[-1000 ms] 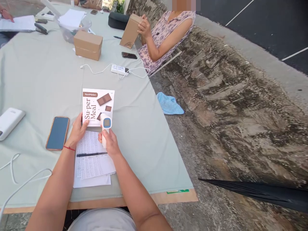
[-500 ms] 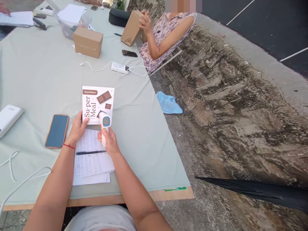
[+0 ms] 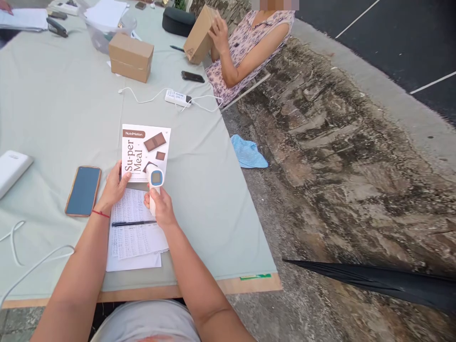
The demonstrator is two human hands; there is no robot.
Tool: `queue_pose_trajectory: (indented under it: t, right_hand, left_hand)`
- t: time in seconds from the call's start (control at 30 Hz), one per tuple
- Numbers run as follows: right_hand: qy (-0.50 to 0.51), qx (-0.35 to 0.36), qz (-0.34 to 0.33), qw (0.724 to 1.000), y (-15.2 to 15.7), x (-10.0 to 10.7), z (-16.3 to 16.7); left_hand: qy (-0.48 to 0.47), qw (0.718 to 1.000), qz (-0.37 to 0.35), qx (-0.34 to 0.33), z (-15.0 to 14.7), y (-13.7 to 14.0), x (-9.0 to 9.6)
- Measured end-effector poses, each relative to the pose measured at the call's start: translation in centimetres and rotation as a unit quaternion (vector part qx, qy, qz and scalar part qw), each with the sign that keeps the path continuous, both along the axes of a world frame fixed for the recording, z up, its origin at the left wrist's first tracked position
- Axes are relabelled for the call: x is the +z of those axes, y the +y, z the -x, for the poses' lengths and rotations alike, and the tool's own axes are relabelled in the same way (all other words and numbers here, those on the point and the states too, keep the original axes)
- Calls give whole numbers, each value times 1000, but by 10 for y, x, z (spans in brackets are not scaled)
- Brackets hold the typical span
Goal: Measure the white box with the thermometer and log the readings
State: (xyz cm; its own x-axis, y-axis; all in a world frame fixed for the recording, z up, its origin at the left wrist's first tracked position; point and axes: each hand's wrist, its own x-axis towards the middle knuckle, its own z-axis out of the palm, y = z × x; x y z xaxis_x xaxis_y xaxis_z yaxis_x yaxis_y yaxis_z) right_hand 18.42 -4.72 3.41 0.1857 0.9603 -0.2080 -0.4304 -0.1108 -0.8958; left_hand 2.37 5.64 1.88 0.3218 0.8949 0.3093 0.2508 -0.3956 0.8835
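Note:
My right hand grips a white and blue infrared thermometer, its head pointed at a white "Su-per Meal" pouch lying flat on the table. My left hand holds the pouch's near left corner. Under both hands lie printed sheets with a black pen across them.
A phone lies left of my left hand, with a white power bank and cables farther left. Cardboard boxes, a power strip and another phone sit farther back. A seated person holds a brown box. A black umbrella lies on the ground at right.
My hands, the thermometer and the pouch keep their pose; only the view has shifted slightly. The seated person has tilted their brown box higher.

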Motion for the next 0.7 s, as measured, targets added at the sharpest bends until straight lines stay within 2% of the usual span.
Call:
queue_pose_trajectory:
  t: [0.4,0.7]
  right_hand:
    - [-28,-19,3,999,-2,-2,5]
    - [-56,-28,0,998,-3,-7,4]
  left_hand:
    - [20,1000,8,10,0,-2,6]
    - [14,999,25,21,0,1,-2]
